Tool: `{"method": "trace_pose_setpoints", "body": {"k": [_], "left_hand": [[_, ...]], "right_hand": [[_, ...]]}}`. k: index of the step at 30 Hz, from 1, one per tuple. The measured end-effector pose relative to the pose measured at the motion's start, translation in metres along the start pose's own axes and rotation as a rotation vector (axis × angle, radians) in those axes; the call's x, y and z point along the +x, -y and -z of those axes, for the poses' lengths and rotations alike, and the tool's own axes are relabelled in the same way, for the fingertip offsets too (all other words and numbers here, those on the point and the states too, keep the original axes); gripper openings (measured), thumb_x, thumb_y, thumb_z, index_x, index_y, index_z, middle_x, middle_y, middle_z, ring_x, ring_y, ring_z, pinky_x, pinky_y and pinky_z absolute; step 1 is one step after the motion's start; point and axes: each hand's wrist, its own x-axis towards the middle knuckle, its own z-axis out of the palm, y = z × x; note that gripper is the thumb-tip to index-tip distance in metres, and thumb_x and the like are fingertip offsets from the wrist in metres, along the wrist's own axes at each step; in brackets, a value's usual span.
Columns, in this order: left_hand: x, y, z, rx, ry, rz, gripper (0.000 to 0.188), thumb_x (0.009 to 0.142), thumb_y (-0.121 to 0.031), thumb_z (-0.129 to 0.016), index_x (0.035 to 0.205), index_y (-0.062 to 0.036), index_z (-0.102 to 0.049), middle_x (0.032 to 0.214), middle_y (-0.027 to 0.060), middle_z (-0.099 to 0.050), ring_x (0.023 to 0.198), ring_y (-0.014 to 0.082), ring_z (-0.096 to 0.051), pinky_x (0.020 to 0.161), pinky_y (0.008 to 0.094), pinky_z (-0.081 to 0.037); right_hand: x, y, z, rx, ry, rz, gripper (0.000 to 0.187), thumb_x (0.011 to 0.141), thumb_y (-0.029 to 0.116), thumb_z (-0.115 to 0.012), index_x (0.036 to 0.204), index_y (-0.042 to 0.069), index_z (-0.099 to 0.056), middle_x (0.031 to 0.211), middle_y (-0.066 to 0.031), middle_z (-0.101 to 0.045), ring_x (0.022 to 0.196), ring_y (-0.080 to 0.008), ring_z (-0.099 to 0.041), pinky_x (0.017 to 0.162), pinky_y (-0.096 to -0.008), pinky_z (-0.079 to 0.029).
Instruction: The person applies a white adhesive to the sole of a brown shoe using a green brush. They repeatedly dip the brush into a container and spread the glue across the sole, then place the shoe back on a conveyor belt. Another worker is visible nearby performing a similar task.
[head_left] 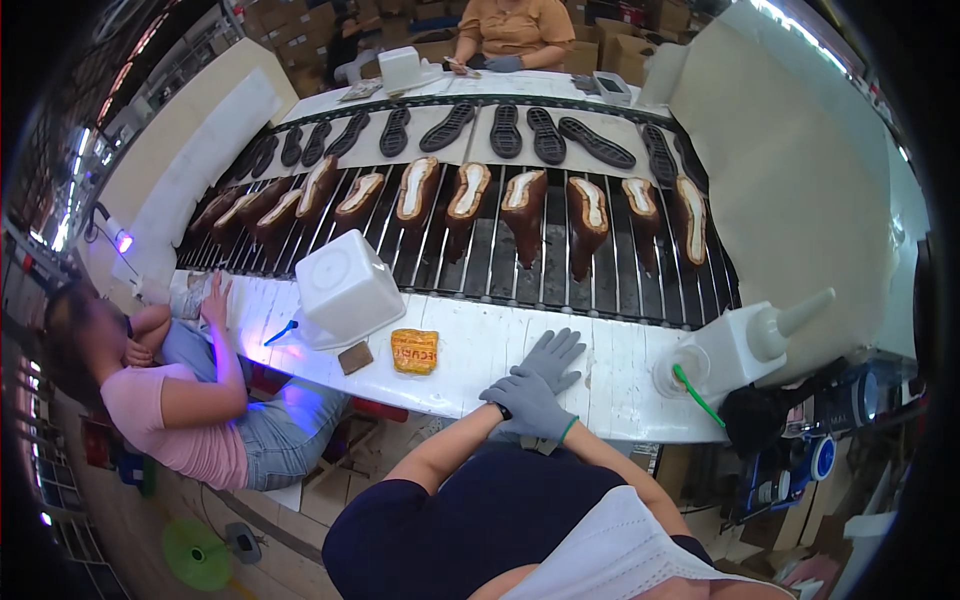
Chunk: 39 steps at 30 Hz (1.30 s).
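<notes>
Both my hands wear grey gloves and rest crossed at the front edge of the white table (465, 345). My left hand (555, 358) lies palm down with its fingers stretched out, holding nothing. Across its wrist rests my right hand (538, 404), its fingers laid over the left wrist and nothing else in it. Left of them sits a yellow-orange packet with red print (414, 352), beside a small brown block (355, 358). Beyond the table edge, brown shoe uppers (467, 195) with pale undersides stand on a rack of metal rollers (490, 290).
Black soles (505, 130) line a pale belt behind the uppers. A white container (348, 285) and a blue brush-like tool (282, 333) are at left; a white bottle (735, 345) and cup with green stick at right. One person (190, 400) sits left, another (515, 35) opposite.
</notes>
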Motion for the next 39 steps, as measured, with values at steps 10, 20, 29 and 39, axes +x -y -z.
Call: {"method": "trace_pose_setpoints", "body": {"k": [10,20,29,39], "left_hand": [[-0.002,-0.003,-0.003,0.055,-0.042,-0.043,0.061,0.095,-0.037,-0.054,0.145,-0.0042,-0.042,0.15,0.0227,-0.038,0.142,0.0386,-0.032,0.116,0.0502,-0.025],[0.001,-0.009,-0.008,0.098,-0.07,-0.048,0.062,0.095,-0.038,-0.054,0.145,-0.0034,-0.042,0.148,0.0231,-0.04,0.14,0.0391,-0.035,0.116,0.0497,-0.026],[0.002,-0.009,-0.007,0.101,-0.051,-0.047,0.063,0.094,-0.037,-0.055,0.146,-0.0038,-0.042,0.149,0.0228,-0.041,0.14,0.0391,-0.035,0.115,0.0496,-0.026],[0.003,-0.012,-0.007,0.09,-0.048,-0.042,0.062,0.094,-0.037,-0.056,0.145,-0.0036,-0.043,0.149,0.0225,-0.04,0.141,0.0388,-0.034,0.116,0.0495,-0.026]], "right_hand": [[0.006,0.008,-0.016,-0.017,-0.117,-0.081,0.039,0.068,0.025,-0.074,0.104,0.014,-0.063,0.095,-0.004,-0.066,0.091,-0.0235,-0.063,0.093,-0.0383,-0.044],[-0.006,0.012,-0.01,-0.065,-0.217,-0.019,0.038,0.067,0.02,-0.073,0.103,0.014,-0.066,0.095,-0.0037,-0.066,0.093,-0.0224,-0.061,0.094,-0.0378,-0.043],[-0.009,0.013,-0.01,-0.043,-0.182,-0.062,0.039,0.067,0.02,-0.073,0.105,0.013,-0.065,0.099,-0.0051,-0.066,0.1,-0.0226,-0.062,0.103,-0.0403,-0.04],[-0.013,0.012,-0.011,-0.048,-0.198,-0.073,0.038,0.068,0.02,-0.072,0.106,0.014,-0.065,0.101,-0.0049,-0.066,0.1,-0.0227,-0.062,0.104,-0.0416,-0.04]]}}
